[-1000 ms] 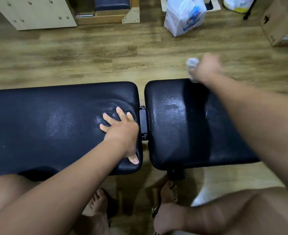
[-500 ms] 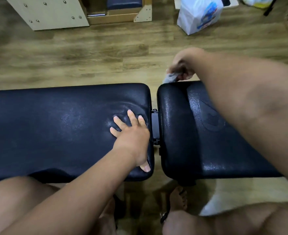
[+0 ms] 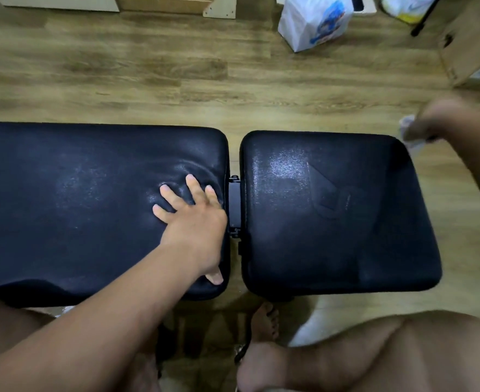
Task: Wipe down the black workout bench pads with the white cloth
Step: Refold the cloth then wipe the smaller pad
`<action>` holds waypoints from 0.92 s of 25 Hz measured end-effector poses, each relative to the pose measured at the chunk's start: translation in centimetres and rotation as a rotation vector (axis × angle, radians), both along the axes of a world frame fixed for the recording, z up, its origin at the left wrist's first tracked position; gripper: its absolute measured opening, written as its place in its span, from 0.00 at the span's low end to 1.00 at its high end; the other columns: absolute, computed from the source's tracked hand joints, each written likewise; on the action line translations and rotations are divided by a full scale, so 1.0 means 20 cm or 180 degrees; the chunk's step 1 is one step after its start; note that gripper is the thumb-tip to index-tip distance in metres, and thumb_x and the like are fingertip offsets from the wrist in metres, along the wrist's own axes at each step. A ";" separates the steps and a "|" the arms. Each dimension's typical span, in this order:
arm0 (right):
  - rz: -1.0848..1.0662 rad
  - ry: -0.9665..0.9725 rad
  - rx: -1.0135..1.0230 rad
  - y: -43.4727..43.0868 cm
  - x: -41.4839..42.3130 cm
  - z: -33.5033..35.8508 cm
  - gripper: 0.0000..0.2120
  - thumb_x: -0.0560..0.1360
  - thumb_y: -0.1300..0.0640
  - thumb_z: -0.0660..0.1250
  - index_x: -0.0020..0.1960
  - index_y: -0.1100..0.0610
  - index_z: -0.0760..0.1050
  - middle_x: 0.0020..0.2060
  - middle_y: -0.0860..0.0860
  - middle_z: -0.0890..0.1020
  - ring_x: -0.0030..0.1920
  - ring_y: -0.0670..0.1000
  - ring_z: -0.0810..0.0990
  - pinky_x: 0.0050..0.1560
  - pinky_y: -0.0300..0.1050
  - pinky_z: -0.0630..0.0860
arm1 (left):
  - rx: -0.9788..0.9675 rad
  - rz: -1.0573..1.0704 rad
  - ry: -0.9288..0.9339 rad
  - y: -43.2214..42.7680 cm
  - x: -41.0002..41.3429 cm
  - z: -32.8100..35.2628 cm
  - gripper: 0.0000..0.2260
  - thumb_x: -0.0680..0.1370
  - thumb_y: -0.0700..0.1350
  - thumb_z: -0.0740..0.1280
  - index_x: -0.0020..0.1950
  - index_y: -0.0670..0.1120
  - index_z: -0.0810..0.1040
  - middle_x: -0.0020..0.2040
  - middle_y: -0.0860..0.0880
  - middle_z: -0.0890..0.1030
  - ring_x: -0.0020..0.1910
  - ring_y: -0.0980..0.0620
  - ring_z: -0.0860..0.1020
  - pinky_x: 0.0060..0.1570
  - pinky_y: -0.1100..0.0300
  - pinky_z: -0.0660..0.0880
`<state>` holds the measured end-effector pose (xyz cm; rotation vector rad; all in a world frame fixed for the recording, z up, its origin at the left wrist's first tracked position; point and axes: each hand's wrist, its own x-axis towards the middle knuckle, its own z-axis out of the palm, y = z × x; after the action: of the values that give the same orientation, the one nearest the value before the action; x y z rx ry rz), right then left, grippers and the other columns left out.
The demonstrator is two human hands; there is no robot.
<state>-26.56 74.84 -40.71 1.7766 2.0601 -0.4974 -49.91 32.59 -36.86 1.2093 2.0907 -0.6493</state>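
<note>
Two black bench pads lie side by side: a long pad (image 3: 77,199) on the left and a shorter seat pad (image 3: 332,216) on the right, joined by a black hinge (image 3: 234,206). My left hand (image 3: 193,219) presses flat on the long pad's right end, fingers spread and denting the surface. My right hand (image 3: 442,120), blurred, grips the white cloth (image 3: 407,127) at the seat pad's far right corner. Only a small bunch of cloth shows beside the hand.
Wooden floor surrounds the bench. A white plastic bag (image 3: 315,21) stands beyond the bench, a cardboard box (image 3: 473,43) at the far right, and wooden furniture (image 3: 176,4) at the top. My bare legs and feet (image 3: 264,321) are in front of the bench.
My right hand has swept the cloth from the seat pad's far left corner to its far right corner. My left hand has stayed pressed on the long pad.
</note>
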 end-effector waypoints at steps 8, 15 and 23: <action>-0.1144 0.2850 0.0096 -0.76 0.43 -0.09 0.11 0.79 0.61 0.64 0.60 0.59 0.76 0.54 0.56 0.81 0.47 0.51 0.79 0.42 0.40 0.79 | 0.0246 0.0060 -0.0030 0.00 -0.02 -0.03 0.70 0.57 0.55 0.84 0.77 0.38 0.34 0.76 0.33 0.32 0.70 0.18 0.43 0.66 0.26 0.58; -0.1249 0.2861 0.0369 -1.21 0.77 -0.03 0.13 0.77 0.67 0.66 0.60 0.61 0.78 0.50 0.54 0.83 0.45 0.46 0.81 0.52 0.39 0.79 | 0.0306 -0.0019 0.0042 -0.01 0.00 0.00 0.70 0.55 0.56 0.84 0.79 0.41 0.38 0.78 0.37 0.35 0.72 0.21 0.46 0.67 0.28 0.60; -0.0461 0.1971 0.0186 -1.42 1.02 0.28 0.05 0.77 0.61 0.68 0.52 0.56 0.79 0.40 0.54 0.82 0.40 0.54 0.81 0.40 0.51 0.81 | 0.0346 -0.0019 -0.0004 -0.02 0.00 0.00 0.69 0.56 0.57 0.84 0.79 0.42 0.38 0.78 0.37 0.34 0.73 0.21 0.45 0.68 0.29 0.59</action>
<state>-6.16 46.50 -35.07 1.9916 2.3514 -1.1633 -49.95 32.20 -36.83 1.2755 2.1459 -0.5433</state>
